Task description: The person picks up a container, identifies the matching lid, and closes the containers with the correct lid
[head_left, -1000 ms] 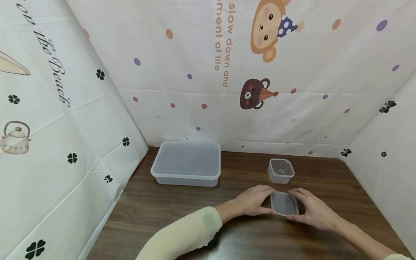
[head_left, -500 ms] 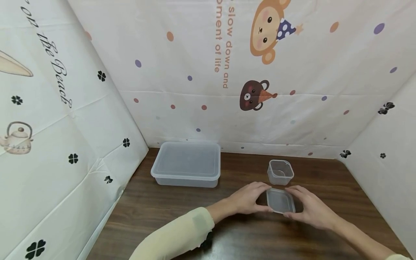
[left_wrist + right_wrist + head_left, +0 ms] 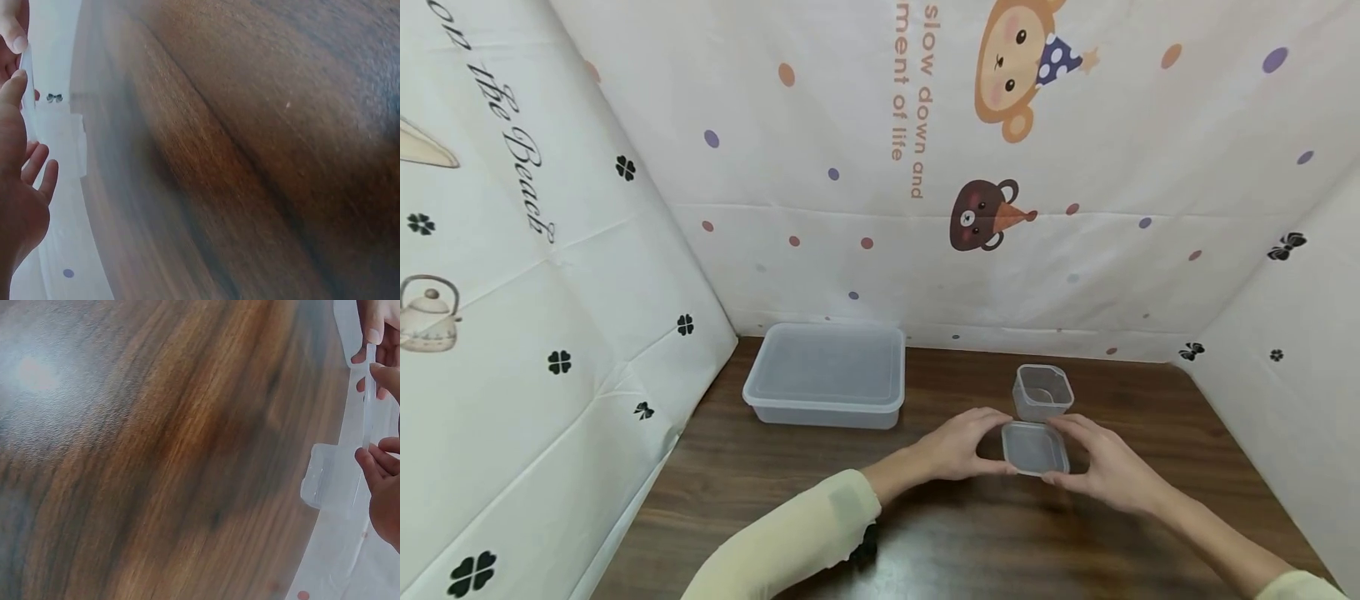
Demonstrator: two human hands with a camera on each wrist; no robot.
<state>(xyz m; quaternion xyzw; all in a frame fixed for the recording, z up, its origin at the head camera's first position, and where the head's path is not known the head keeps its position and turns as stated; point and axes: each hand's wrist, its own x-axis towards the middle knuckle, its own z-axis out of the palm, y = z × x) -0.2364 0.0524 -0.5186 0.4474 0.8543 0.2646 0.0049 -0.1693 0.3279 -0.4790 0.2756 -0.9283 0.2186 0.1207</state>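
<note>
Plastic lid [image 3: 1034,448] in wide pinch of 2 hands [image 3: 957,448] [image 3: 1108,468], below "slow down and" lettering [image 3: 924,100].

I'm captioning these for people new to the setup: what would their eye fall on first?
Probably the party-hatted animal heads printed on the white backdrop, right of centre in the head view's upper half. Next, the left hand and right hand, holding a small clear lid by its edges on the near side of an open small container. The large lidded box at the back left of the brown table stands out too.
</note>
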